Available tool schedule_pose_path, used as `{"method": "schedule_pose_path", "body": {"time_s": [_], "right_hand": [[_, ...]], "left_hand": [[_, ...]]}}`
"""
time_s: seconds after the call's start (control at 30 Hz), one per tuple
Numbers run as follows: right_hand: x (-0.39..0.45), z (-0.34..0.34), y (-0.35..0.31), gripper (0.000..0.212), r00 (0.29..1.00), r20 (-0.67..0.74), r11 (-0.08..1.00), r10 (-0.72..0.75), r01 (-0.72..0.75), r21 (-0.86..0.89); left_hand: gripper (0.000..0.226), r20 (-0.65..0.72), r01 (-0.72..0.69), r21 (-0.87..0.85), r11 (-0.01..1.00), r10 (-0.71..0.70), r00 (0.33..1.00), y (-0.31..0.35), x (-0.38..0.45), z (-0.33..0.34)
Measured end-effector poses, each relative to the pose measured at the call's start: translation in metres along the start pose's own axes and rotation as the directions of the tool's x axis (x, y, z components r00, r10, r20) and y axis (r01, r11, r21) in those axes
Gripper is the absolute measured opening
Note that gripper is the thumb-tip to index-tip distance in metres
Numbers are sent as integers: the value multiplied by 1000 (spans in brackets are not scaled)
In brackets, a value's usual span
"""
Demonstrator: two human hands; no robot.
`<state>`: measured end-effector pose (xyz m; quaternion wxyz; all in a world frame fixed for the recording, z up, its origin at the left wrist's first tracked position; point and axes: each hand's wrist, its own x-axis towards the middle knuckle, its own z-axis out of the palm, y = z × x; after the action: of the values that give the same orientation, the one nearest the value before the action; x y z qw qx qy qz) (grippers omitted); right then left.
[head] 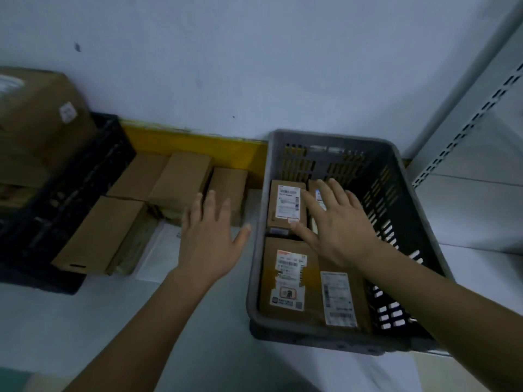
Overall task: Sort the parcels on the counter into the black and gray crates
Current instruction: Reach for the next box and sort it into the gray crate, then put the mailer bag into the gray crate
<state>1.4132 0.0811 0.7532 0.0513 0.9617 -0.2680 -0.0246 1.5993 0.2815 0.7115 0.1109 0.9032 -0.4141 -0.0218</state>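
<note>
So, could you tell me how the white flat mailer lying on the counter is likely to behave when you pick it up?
The white mailer looks thin and flat, so it is probably light and floppy, sagging if lifted by one edge. It seems tucked partly under a cardboard box, so pulling may drag or tip that box. Its smooth surface could be slippery.

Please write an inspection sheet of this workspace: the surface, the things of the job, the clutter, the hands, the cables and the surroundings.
Surface: pale counter.
Job's things: gray slotted plastic crate holds labelled brown cardboard parcels; black plastic crate holds a large cardboard box; plain brown parcels lie between the crates.
Clutter: white flat packet beside the parcels.
Hands: left hand open above the counter parcels; right hand open inside the gray crate.
Cables: nothing seen.
Surroundings: pale wall, yellow strip, perforated metal shelf upright.
</note>
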Motion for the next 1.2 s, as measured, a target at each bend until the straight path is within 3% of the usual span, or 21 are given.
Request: {"method": "schedule_pose_path", "body": {"time_s": [0.3,0.57,0.8,1.1,1.2], "right_hand": [[34,4,-152,98,1000,30,996,-10,7,92],[43,78,-275,93,946,293,973,138,-185,139],[45,139,-319,96,837,496,927,233,-345,148],[73,198,-333,99,819,530,914,222,-364,180],[78,207,-344,102,791,564,866,238,-436,246]], "left_hand": [[79,96,86,84,993,-94,991,-133,-22,-3],[80,242,64,106,992,-88,966,-238,-45,8],[80,293,21,66,998,-39,955,-255,-34,33],[87,375,40,162,986,-98,922,-271,-8,74],[90,377,36,207,978,-114,919,-276,-9,81]]}}
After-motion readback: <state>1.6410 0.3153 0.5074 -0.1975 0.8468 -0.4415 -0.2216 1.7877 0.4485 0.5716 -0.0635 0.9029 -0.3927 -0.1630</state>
